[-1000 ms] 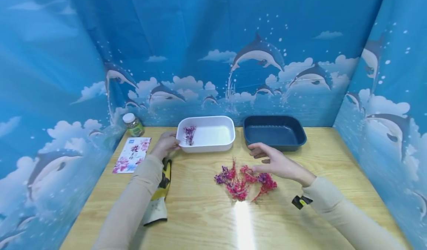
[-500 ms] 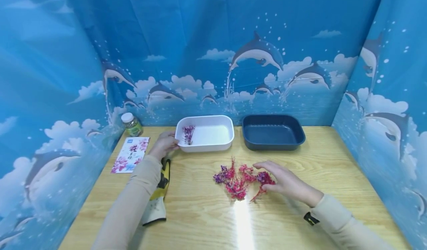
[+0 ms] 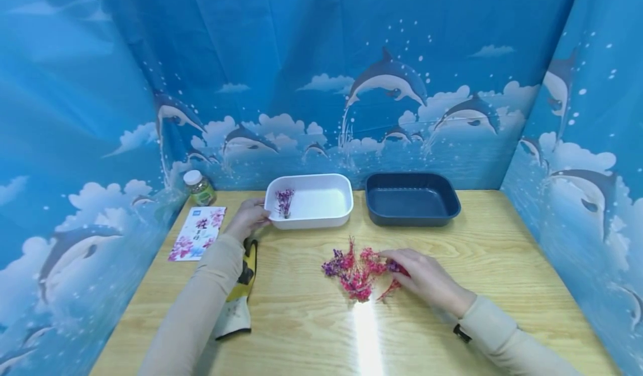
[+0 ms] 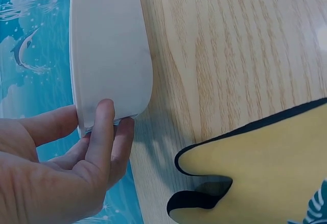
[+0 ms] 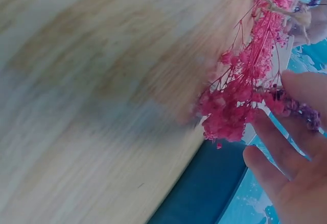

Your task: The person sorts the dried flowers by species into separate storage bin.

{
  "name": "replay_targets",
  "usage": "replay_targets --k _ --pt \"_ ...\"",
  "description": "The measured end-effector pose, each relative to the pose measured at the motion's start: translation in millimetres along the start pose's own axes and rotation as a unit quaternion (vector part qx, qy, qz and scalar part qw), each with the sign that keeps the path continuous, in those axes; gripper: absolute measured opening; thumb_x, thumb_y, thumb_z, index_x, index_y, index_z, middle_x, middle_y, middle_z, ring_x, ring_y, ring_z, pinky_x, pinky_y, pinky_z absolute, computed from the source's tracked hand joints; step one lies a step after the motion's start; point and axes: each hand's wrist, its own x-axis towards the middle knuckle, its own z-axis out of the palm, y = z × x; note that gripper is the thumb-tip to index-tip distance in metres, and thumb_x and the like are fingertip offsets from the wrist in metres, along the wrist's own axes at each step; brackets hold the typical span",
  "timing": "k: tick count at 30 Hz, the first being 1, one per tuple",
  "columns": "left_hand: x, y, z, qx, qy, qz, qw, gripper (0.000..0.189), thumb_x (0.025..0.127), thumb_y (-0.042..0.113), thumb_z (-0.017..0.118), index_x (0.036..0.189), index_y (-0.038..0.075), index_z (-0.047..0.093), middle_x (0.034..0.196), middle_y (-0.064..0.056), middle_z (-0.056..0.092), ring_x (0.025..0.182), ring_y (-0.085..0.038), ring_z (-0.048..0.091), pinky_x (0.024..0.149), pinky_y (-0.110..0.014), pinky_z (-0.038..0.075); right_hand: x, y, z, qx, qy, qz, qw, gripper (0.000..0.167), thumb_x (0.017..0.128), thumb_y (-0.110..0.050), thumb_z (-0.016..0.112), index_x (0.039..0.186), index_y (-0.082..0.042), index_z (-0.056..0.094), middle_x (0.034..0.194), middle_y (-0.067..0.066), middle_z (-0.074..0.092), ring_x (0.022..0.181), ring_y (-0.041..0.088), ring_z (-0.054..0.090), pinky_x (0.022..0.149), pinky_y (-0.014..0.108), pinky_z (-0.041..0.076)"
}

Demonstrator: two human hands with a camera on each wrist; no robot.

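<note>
My left hand (image 3: 247, 220) grips the left end of a white rectangular dish (image 3: 321, 223). In the left wrist view its thumb lies at the dish's rim and the fingers (image 4: 104, 127) against the end wall. Inside the dish lies a small purple dried-flower sprig (image 3: 284, 202). My right hand (image 3: 427, 281) is over the right side of a loose pile of pink and purple dried flowers (image 3: 358, 284). Purple blossoms (image 5: 306, 114) show between its thumb and extended fingers, which stand apart. In the right wrist view, twine (image 5: 281, 8) is tied round the pink stems.
A dark blue dish (image 3: 413, 221) stands right of the white one. Left of the flowers lies a yellow and black glove (image 3: 241, 287), partly under the left forearm. A flower-printed card (image 3: 197, 234) and a white-lidded jar (image 3: 201, 189) sit at the table's left edge.
My right hand has come down from near the dark blue dish, drawn right, then moved in over the purple blossoms at the pile's right side. The left hand has kept its grip on the white dish.
</note>
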Motion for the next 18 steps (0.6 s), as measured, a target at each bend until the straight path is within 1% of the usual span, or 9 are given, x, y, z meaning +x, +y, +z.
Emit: replay_targets --k 6,8,9,10,13,14,15,16,18 --pt "-1.0 -0.4 0.4 -0.003 -0.004 0.001 1.0 0.064 0.1 -0.008 0.049 0.161 -0.007 0.031 0.16 -0.032 0.043 0.123 -0.031 0.061 0.099 -0.029 0.062 2.7 -2 -2 0.041 0.019 0.035 0.9984 0.056 0.087 -0.006 0.083 0.139 -0.012 0.065 0.129 0.009 0.076 0.111 0.024 0.076 0.094 0.039 0.066" --pt "-1.6 -0.4 0.5 -0.005 -0.005 0.002 1.0 0.064 0.1 -0.009 0.049 0.161 -0.008 0.031 0.16 -0.033 0.043 0.122 -0.031 0.061 0.1 -0.03 0.062 3.8 -4 -3 0.065 0.015 0.053 0.9963 0.056 0.089 -0.007 0.081 0.142 -0.011 0.062 0.124 0.01 0.077 0.095 0.018 0.077 0.085 0.032 0.067" --pt "-1.9 -0.4 0.5 -0.005 -0.006 0.004 1.0 0.064 0.099 -0.009 0.049 0.161 -0.008 0.031 0.16 -0.033 0.043 0.12 -0.03 0.062 0.099 -0.029 0.062 4.4 -4 -3 0.078 0.016 0.062 0.9949 0.057 0.09 -0.007 0.08 0.143 -0.011 0.061 0.125 0.011 0.076 0.089 0.014 0.075 0.084 0.032 0.066" --pt "-1.8 -0.4 0.1 -0.006 -0.008 0.007 0.9999 0.064 0.099 -0.009 0.048 0.161 -0.009 0.03 0.16 -0.034 0.042 0.117 -0.028 0.063 0.097 -0.029 0.062 5.3 -5 -4 0.094 0.019 0.069 0.993 0.057 0.09 -0.006 0.08 0.144 -0.01 0.06 0.12 0.01 0.077 0.086 0.011 0.073 0.082 0.03 0.066" --pt "-0.3 -1.6 -1.8 -0.007 -0.01 0.015 0.9998 0.065 0.097 -0.01 0.05 0.16 -0.011 0.031 0.158 -0.035 0.043 0.105 -0.023 0.066 0.089 -0.025 0.063 7.8 -6 -6 0.152 0.023 0.094 0.9836 0.054 0.093 -0.004 0.076 0.144 -0.007 0.058 0.11 0.006 0.077 0.08 0.006 0.068 0.078 0.026 0.064" --pt "0.6 -2.2 -2.5 -0.007 -0.01 0.017 0.9998 0.065 0.097 -0.01 0.051 0.159 -0.011 0.032 0.157 -0.036 0.044 0.102 -0.021 0.066 0.086 -0.024 0.063 8.7 -6 -7 0.169 0.027 0.098 0.9804 0.053 0.093 -0.003 0.076 0.143 -0.006 0.058 0.109 0.007 0.076 0.083 0.007 0.069 0.08 0.027 0.064" --pt "7.3 -6.9 -5.7 -0.016 -0.017 0.025 0.9994 0.066 0.094 -0.01 0.054 0.158 -0.011 0.035 0.152 -0.037 0.049 0.097 -0.02 0.067 0.082 -0.024 0.064 9.5 -5 -7 0.184 0.032 0.101 0.9773 0.052 0.093 -0.002 0.075 0.142 -0.005 0.059 0.109 0.008 0.076 0.089 0.008 0.071 0.083 0.027 0.065" --pt "8.3 -7.5 -6.4 -0.017 -0.017 0.026 0.9994 0.066 0.094 -0.01 0.055 0.157 -0.011 0.036 0.151 -0.037 0.05 0.096 -0.02 0.067 0.08 -0.023 0.063 10.0 -5 -8 0.201 0.034 0.106 0.9731 0.05 0.093 -0.001 0.074 0.141 -0.004 0.059 0.106 0.008 0.076 0.091 0.01 0.072 0.082 0.024 0.065" --pt "9.2 -8.6 -6.7 -0.016 -0.017 0.025 0.9994 0.066 0.093 -0.01 0.055 0.157 -0.01 0.037 0.15 -0.035 0.052 0.098 -0.021 0.066 0.081 -0.023 0.062 10.9 -4 -8 0.229 0.037 0.121 0.9651 0.048 0.095 0.0 0.072 0.14 -0.004 0.059 0.109 0.012 0.076 0.093 0.01 0.072 0.081 0.023 0.065"
